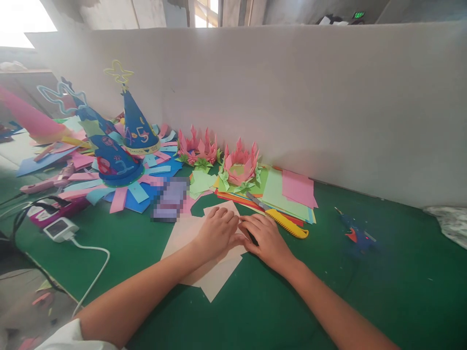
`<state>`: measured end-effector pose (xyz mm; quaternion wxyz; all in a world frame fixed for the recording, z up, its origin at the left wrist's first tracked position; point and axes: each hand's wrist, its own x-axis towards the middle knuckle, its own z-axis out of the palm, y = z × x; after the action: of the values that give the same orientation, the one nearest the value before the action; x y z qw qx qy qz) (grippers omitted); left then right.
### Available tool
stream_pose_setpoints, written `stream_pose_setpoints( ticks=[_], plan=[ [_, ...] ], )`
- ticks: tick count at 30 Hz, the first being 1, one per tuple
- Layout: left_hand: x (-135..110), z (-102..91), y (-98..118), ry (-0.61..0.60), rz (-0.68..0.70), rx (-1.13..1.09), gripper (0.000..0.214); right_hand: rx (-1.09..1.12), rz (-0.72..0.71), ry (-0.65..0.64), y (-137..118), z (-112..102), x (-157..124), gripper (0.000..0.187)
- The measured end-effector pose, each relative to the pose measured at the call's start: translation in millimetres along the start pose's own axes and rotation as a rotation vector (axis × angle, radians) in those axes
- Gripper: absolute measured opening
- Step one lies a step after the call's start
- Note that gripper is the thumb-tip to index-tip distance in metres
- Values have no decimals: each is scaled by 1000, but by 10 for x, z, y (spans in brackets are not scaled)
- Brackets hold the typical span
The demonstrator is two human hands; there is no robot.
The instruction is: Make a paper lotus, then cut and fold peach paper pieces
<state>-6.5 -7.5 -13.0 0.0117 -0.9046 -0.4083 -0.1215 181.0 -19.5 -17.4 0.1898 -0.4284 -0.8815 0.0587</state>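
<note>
Several pale pink paper sheets (186, 238) overlap on the green table in front of me. My left hand (217, 231) rests over them, its fingers curled down and closed on the top paper sheet (212, 284). My right hand (268, 238) meets it from the other side, thumb and bent fingers pinching that sheet's right edge. Between the fingertips the paper is mostly hidden, so any crease there cannot be made out. Just beyond my right hand lies a yellow utility knife (288, 223), blade end toward the coloured paper stack (275, 189).
Two pink paper crowns (239, 165) stand at the back. Blue party hats (138, 121) and paper strips fill the left. A blurred phone (170, 199), a white charger (61, 229) with cables, and a blue glue gun (359, 237) at right lie around. A white partition (292, 97) closes the back.
</note>
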Motion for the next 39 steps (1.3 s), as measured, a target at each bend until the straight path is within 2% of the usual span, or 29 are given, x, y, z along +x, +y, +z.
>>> stream_pose_setpoints(
  ticks=[4, 14, 22, 31, 35, 39],
  plan=[
    [-8, 37, 10, -10, -56, 66, 24, -22, -8, -8, -7, -1, -2, 24],
    [-43, 62, -13, 15, -57, 78, 32, 1, -52, 54, -13, -46, 12, 6],
    [-33, 93, -36, -10, -107, 46, 41, 21, -281, 202, 71, -90, -65, 25],
    [-9, 43, -59, -15, -225, 19, 53, -49, -467, 213, 103, -52, -91, 32],
    [-23, 53, -93, 37, -201, -42, 47, 8, -422, 251, 95, -79, -107, 28],
    [-42, 25, -122, 17, -51, -99, 38, -14, -165, 402, 141, -133, -97, 15]
  ],
)
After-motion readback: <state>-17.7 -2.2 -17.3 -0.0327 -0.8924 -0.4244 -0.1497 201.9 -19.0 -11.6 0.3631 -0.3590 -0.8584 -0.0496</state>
